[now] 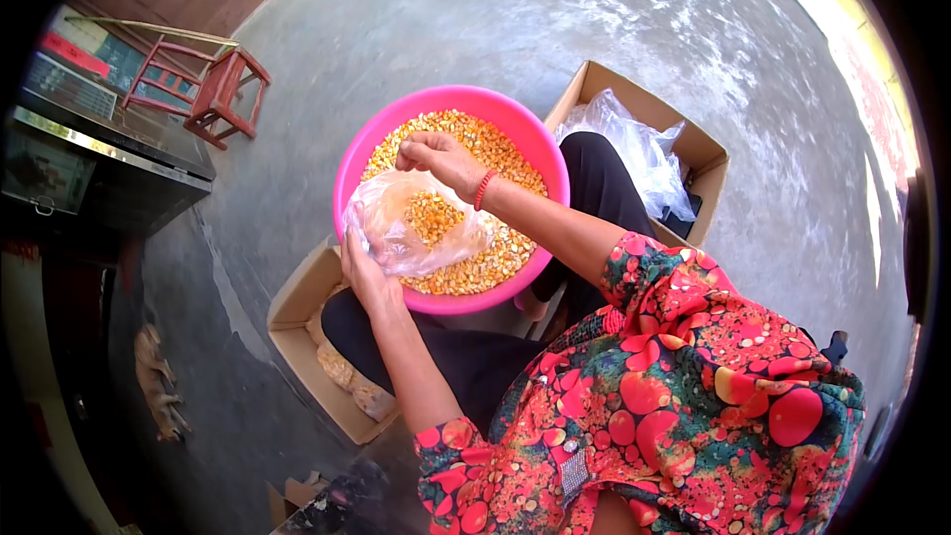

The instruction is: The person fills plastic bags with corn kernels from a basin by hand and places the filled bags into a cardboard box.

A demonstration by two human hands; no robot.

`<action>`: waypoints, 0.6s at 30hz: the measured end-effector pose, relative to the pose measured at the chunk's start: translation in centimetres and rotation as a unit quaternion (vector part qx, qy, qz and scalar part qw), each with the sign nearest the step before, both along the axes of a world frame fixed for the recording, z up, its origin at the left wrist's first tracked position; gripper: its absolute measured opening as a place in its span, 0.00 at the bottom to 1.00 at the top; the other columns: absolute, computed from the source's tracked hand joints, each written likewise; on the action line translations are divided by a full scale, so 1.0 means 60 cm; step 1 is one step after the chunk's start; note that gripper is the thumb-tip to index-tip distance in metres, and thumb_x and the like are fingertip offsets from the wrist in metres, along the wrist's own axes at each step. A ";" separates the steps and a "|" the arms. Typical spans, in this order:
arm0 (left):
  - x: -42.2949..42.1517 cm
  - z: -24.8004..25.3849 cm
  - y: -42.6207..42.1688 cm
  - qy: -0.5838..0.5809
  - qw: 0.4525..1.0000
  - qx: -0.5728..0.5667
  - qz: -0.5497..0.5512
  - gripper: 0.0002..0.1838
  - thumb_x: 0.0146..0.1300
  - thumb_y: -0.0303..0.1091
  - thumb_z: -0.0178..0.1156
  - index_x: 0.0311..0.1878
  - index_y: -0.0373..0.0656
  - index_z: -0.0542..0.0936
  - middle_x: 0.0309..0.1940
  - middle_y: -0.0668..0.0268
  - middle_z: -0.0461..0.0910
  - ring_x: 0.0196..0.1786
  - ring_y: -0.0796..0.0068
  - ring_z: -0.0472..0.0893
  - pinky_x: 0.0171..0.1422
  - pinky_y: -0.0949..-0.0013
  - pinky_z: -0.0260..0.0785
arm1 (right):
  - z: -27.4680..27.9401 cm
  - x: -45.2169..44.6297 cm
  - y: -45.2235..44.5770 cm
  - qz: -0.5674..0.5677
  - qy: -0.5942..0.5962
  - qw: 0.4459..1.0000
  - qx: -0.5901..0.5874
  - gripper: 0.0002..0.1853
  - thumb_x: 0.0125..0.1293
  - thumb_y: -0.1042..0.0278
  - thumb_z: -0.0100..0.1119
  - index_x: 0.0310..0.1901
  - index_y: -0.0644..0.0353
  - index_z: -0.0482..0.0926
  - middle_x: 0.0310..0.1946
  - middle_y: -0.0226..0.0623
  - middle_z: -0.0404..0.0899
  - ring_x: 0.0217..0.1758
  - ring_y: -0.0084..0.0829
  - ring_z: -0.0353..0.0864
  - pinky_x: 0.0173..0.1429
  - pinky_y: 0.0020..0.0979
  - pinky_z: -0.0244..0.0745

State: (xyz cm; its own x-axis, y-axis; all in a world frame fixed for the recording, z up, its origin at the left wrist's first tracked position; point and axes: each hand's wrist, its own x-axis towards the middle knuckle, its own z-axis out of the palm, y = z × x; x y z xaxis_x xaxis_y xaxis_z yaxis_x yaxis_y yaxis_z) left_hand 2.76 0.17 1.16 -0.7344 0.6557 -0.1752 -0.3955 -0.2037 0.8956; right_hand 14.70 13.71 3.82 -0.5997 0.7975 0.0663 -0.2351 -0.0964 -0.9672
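Observation:
A pink basin [548,154] full of yellow corn kernels [475,136] stands in front of my knees. Over the kernels lies a clear plastic bag [381,218] with some corn inside it. My left hand [369,272] grips the bag at its near left edge. Above the bag's far side is my right hand [441,159], a red bracelet at its wrist. Its fingers are curled closed, and whatever they hold is hidden.
Right of the basin, a cardboard box [708,154] holds loose clear plastic bags [624,144]. Another cardboard box [287,322] at my left knee contains filled bags [337,367]. A red wooden stool [223,89] stands far left; an animal [157,381] lies on the concrete floor.

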 end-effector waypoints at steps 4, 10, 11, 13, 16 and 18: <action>0.008 0.011 0.000 -0.003 1.000 0.002 0.010 0.15 0.66 0.39 0.50 0.49 0.40 0.76 0.40 0.70 0.77 0.38 0.86 0.71 0.39 0.82 0.65 | -0.082 0.023 0.045 -0.131 -0.039 0.990 0.018 0.11 0.63 0.65 0.48 0.32 0.62 0.78 0.28 0.35 0.79 0.35 0.26 0.76 0.46 0.28 0.70; 0.004 -0.002 0.004 -0.012 1.000 -0.007 0.015 0.15 0.65 0.39 0.51 0.49 0.41 0.77 0.40 0.71 0.77 0.35 0.88 0.71 0.36 0.83 0.64 | -0.203 0.100 0.039 -0.133 -0.444 0.815 0.349 0.11 0.56 0.70 0.50 0.41 0.58 0.77 0.39 0.44 0.75 0.49 0.44 0.74 0.55 0.39 0.69; -0.003 -0.009 0.000 -0.008 1.000 -0.017 -0.002 0.15 0.65 0.39 0.52 0.49 0.41 0.77 0.40 0.71 0.77 0.36 0.87 0.71 0.37 0.82 0.65 | -0.208 0.101 0.035 -0.133 -0.444 0.815 0.347 0.11 0.56 0.70 0.50 0.41 0.58 0.77 0.39 0.44 0.75 0.49 0.44 0.74 0.55 0.39 0.69; -0.001 -0.010 -0.001 -0.004 0.999 -0.029 -0.020 0.15 0.65 0.39 0.52 0.48 0.41 0.77 0.40 0.71 0.77 0.36 0.86 0.71 0.37 0.82 0.65 | -0.208 0.099 0.027 0.004 -0.461 0.786 0.413 0.11 0.55 0.72 0.50 0.40 0.59 0.77 0.38 0.45 0.76 0.48 0.44 0.75 0.54 0.38 0.69; 0.004 -0.008 0.008 -0.012 1.000 -0.006 0.007 0.15 0.65 0.39 0.52 0.49 0.41 0.76 0.41 0.71 0.77 0.36 0.86 0.71 0.38 0.82 0.65 | -0.203 0.100 0.023 0.033 -0.475 0.797 0.373 0.11 0.55 0.71 0.50 0.40 0.59 0.77 0.39 0.46 0.78 0.45 0.44 0.77 0.50 0.39 0.72; 0.004 -0.007 0.006 -0.002 1.000 -0.010 0.006 0.15 0.65 0.40 0.52 0.49 0.41 0.76 0.41 0.71 0.77 0.36 0.86 0.71 0.38 0.82 0.65 | -0.194 0.101 0.022 0.055 -0.502 0.789 0.349 0.11 0.55 0.70 0.51 0.40 0.59 0.78 0.39 0.47 0.79 0.44 0.44 0.78 0.49 0.39 0.73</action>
